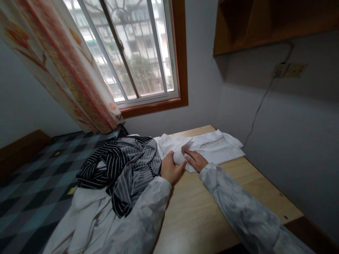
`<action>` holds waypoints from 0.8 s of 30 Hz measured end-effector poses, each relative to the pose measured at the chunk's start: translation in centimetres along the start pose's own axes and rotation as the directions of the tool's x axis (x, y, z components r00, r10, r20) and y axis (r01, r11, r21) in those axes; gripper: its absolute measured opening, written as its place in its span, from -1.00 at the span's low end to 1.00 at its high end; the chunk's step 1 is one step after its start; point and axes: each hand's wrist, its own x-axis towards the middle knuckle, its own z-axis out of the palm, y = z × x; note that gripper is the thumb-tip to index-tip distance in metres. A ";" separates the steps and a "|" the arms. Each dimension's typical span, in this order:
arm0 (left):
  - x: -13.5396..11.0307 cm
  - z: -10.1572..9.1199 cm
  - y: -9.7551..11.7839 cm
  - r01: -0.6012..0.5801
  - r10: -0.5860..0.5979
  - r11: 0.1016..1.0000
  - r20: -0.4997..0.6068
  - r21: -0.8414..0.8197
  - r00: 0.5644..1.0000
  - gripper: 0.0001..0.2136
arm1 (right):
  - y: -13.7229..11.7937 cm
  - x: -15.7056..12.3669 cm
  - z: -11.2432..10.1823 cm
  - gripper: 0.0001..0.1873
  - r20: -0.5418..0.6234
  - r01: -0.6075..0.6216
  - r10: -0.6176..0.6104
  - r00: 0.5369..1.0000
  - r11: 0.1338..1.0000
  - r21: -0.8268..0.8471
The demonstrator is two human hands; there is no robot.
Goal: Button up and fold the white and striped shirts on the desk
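Observation:
A white garment [212, 146] lies spread on the far part of a light wooden table [198, 211]. My left hand [171, 167] grips a bunched fold of this white cloth, fingers curled round it. Close beside it, my right hand [195, 159] lies flat on the cloth's near edge with fingers stretched out. Both sleeves are pale and mottled. Left of my hands sits a heap of black-and-white and grey striped clothes [124, 165].
More white fabric [87, 215] hangs off the table's left side. A checked bedspread [34, 183] lies lower left. A flowered curtain [69, 67] hangs beside the barred window [132, 49]. A wooden shelf [265, 24], wall socket [287, 70] and cable are at right.

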 end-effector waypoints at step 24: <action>-2.3 1.4 0.4 -0.147 0.152 0.980 -0.029 0.131 0.988 -0.64 | -1.5 -0.8 -0.1 -0.55 -0.136 -0.062 0.085 0.987 0.985 0.163</action>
